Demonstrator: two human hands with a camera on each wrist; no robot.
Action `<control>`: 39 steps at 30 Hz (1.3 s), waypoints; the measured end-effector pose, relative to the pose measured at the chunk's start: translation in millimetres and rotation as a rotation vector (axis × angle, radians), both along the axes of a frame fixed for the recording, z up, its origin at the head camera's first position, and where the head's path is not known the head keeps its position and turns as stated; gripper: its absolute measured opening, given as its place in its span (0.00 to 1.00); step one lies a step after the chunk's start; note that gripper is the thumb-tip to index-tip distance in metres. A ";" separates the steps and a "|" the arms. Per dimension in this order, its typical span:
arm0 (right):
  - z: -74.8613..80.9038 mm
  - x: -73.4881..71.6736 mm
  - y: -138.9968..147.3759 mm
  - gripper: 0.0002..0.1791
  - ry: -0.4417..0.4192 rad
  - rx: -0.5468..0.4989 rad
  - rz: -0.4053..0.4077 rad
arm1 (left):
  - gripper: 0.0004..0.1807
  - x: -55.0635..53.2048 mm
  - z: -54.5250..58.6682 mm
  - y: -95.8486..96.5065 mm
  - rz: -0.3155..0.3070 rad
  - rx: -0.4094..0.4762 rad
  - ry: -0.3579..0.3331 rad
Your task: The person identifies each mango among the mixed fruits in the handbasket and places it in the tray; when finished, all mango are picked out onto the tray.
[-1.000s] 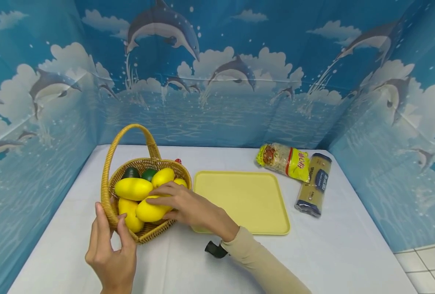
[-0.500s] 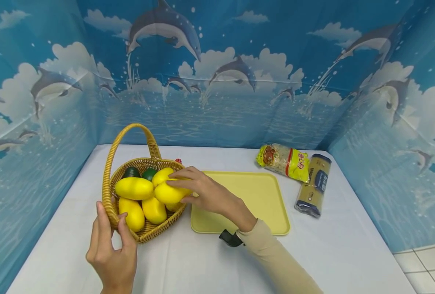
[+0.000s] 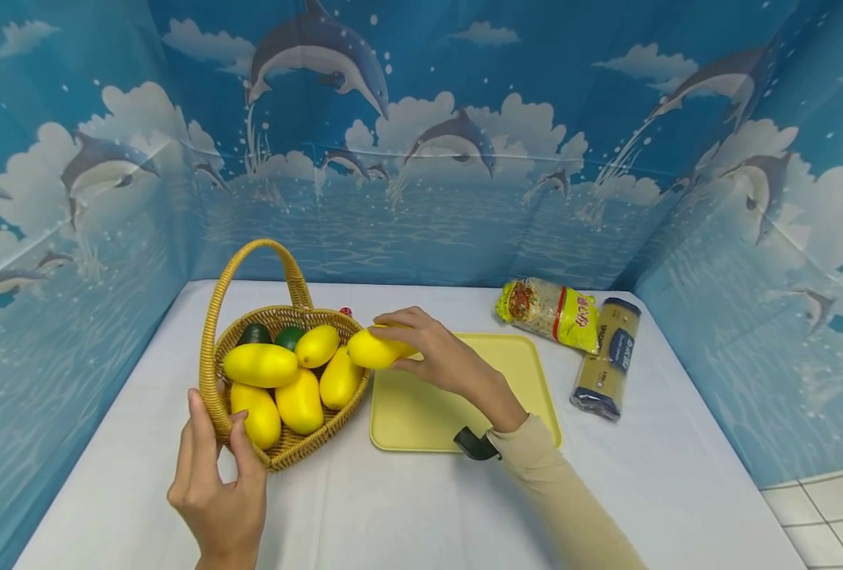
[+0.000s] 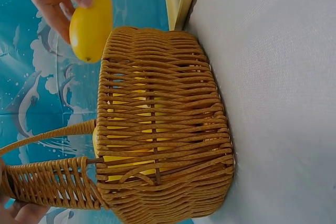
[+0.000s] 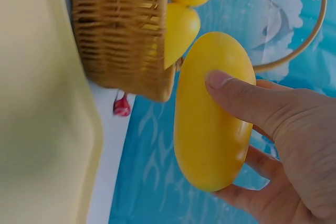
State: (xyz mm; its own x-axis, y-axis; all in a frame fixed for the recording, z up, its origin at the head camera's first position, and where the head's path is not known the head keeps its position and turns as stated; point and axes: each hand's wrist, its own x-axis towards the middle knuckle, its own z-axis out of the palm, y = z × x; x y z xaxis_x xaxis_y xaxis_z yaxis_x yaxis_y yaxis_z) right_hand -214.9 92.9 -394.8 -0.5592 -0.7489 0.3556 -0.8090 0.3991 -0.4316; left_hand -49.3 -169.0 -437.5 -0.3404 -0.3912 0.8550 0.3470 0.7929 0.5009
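Right hand (image 3: 449,356) and left hand (image 3: 216,487) are both occupied. By the right hand's thumb and fingers, a yellow fruit (image 3: 374,349) is gripped round its sides; the grasp is only as wide as the fruit, and one rounded end is left bare, pointed toward the basket (image 3: 307,455). It is held up in the air, just beside the basket's right rim and near the back left corner of a pale yellow tray (image 3: 464,408). By the left hand, the near left side of the basket is pinched where the handle (image 3: 212,324) meets the rim, the thumb being set on one side and the fingers on the other. Inside the basket, five more yellow fruits (image 3: 300,402) are seen heaped together, with two dark green fruits (image 3: 254,336) behind them. A small red object (image 3: 346,312) is partly hidden behind the basket. On the right wrist a black strap (image 3: 476,445) is worn, below a beige sleeve (image 3: 571,499). Beyond the tray, a bag of noodles (image 3: 549,313) is laid against a pack of spaghetti (image 3: 609,360) on the white worktop (image 3: 364,514). Everything is backed by a blue dolphin-print curtain (image 3: 464,222).
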 end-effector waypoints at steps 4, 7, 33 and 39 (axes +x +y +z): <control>-7.4 -7.6 6.8 0.33 -0.026 -0.002 -0.023 | 0.35 -0.6 0.2 -0.3 -0.003 -0.001 0.007; -14.3 -13.4 11.7 0.33 -0.051 -0.007 -0.037 | 0.35 -0.3 -0.1 -0.5 -0.003 0.000 0.004; -72.0 -49.5 20.6 0.31 -0.124 0.065 -0.132 | 0.36 0.4 -2.3 -0.7 -0.012 0.008 0.001; -74.2 -51.8 16.0 0.32 -0.127 0.069 -0.181 | 0.36 0.5 -2.4 -1.3 -0.011 0.005 -0.001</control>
